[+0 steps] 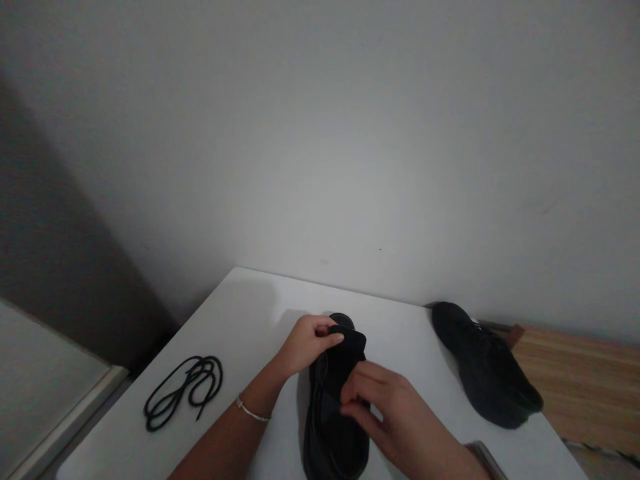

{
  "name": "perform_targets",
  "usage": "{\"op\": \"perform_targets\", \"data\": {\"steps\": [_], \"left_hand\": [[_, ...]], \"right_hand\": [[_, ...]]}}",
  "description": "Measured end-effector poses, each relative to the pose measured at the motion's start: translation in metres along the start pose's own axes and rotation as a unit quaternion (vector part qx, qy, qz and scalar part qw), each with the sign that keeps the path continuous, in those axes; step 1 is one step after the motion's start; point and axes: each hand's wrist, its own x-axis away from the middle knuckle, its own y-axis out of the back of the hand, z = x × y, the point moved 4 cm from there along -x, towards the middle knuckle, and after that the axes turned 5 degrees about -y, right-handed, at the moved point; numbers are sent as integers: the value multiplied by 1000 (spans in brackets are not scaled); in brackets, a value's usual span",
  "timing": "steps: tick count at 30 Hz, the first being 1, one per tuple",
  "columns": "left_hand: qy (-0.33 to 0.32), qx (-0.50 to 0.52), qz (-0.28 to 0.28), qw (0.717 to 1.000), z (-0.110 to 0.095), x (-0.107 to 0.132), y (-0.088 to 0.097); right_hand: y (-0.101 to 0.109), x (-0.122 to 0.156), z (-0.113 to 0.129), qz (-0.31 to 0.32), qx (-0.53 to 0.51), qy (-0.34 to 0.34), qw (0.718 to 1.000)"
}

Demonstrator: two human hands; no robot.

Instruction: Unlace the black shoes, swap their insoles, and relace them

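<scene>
A black shoe (345, 447) without a lace stands on the white table in front of me, its toe pointing away and its opening towards me. With thumb and fingers, my left hand (307, 343) pinches the shoe's tongue (353, 339), which is pulled up and forward near the toe. My right hand (387, 410) is over the right side of the opening, fingertips pinched together; what is between them is too dark to make out. To the left, a loose black shoelace (185, 390) lies in loops on the table, touched by neither hand.
A second black shoe (485, 367) lies at the table's right edge. The white table (255, 293) meets a grey wall (350, 167) at the back. Beyond the right edge is a wooden surface (575, 387); a pale ledge (80, 420) runs at the lower left.
</scene>
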Motion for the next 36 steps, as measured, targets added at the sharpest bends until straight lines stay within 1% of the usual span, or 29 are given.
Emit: {"op": "perform_targets", "data": {"steps": [2,4,6,8,11,14,18,22,30,36], "left_hand": [[10,39,-27,999,10,0,-1],[17,66,-59,996,18,3,-2],[24,82,-85,993,22,7,-3],[30,92,-105,990,23,9,-5],[34,104,-127,986,24,11,-5],[37,116,-141,982,24,10,-5],[40,129,-156,978,24,9,-6],[37,131,-168,976,23,11,-6],[12,117,-178,977,20,15,-6],[-1,102,-179,979,17,18,-5]], "right_hand": [[-16,-3,2,116,64,-26,991],[-29,-9,3,196,134,-42,971],[-38,-16,7,253,193,-41,947],[-41,-23,16,299,237,-34,924],[-42,-29,30,346,283,-40,894],[-44,-30,34,360,305,-46,880],[-53,-28,29,360,304,-40,881],[-58,-24,25,351,298,-36,887],[-68,-19,18,303,287,-43,908],[-68,-16,20,278,285,-49,916]]}}
